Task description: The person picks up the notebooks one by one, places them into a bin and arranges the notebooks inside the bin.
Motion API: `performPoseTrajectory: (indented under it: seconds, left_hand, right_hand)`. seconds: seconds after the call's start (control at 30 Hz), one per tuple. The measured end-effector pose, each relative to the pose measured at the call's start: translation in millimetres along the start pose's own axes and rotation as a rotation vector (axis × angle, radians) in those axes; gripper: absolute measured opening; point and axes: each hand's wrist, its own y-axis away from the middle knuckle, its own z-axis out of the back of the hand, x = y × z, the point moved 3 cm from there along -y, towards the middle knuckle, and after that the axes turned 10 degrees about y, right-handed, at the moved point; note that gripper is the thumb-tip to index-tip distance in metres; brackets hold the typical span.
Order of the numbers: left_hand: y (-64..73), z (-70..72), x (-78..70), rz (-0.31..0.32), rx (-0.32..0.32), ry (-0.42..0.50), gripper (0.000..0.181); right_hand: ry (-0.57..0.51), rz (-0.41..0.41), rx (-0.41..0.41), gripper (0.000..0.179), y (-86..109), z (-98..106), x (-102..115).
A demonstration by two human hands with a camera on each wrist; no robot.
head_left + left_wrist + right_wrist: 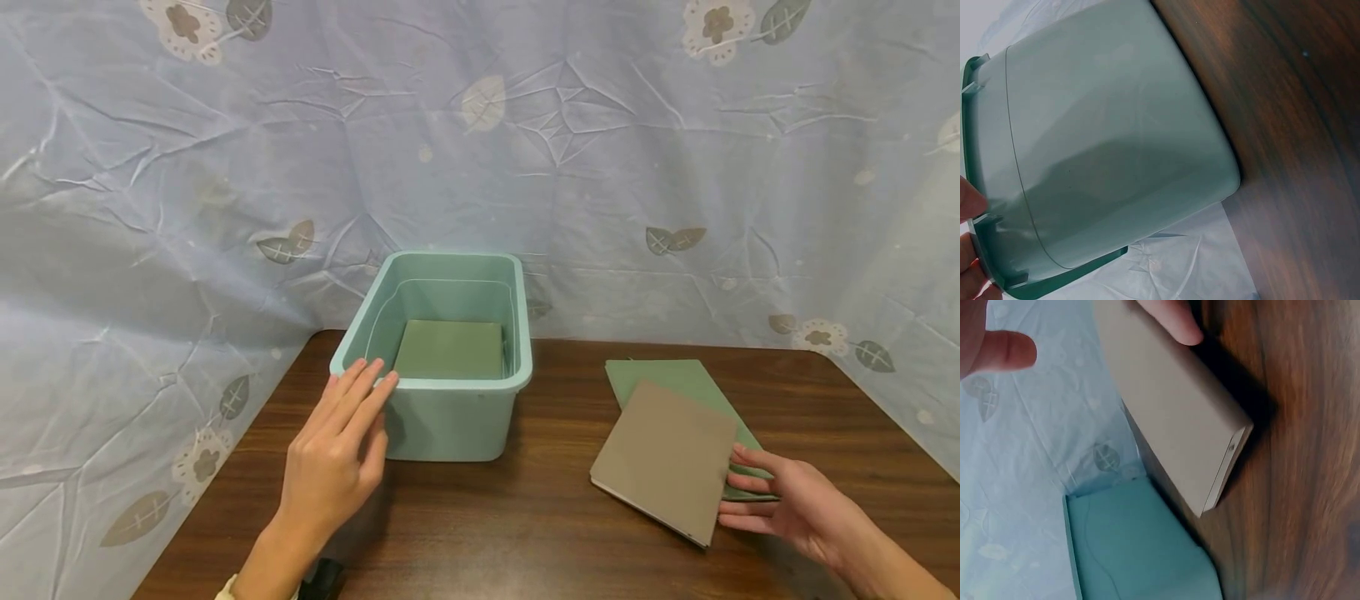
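My left hand [330, 458] rests its fingertips on the near left corner of a pale green plastic bin [442, 425], fingers straight. In the left wrist view, fingertips [969, 265] touch the bin's rim. Inside the bin lies a green book [450, 350]. To the right, a taupe hardcover book [667, 458] lies partly over another green book [675, 375]. My right hand [802, 508] is at the taupe book's right edge, fingers extended. In the right wrist view, one finger is by the book's spine, while the thumb [1010, 351] stands apart from the cover.
The dark wood table [555, 517] carries the bin and books. A pale patterned cloth [570, 167] hangs behind and along the sides of the table. A small black object [322, 577] shows by the left wrist.
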Motion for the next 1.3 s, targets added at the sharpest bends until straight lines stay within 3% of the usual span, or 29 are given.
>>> performPoseTrajectory:
  seconds: [0.1,0.2,0.8,1.07,1.3]
  left_hand:
    - [-0.5,0.5,-0.6,-0.004,0.002,-0.005,0.045]
    - [-1.0,0.8,-1.1,-0.007,0.0,-0.005,0.046]
    - [-1.1,1.2,0.7,0.002,0.013,-0.006,0.045]
    - [-0.5,1.0,0.7,-0.005,-0.001,-0.013,0.043]
    - [1.0,-0.1,0.6,-0.008,-0.005,-0.007,0.043]
  right_hand:
    - [-0.107,-0.015,-0.007,0.085,-2.5,-1,2]
    - [-0.137,-0.027,-0.021,0.086,-3.9,-2,3]
    - [-0.163,-0.024,-0.031,0.069,-2.2,0,6]
    - [-0.13,-0.031,-0.042,0.076,-10.3,-1,6]
    - [-0.109,-0.019,-0.046,0.012,-12.3,-3,0]
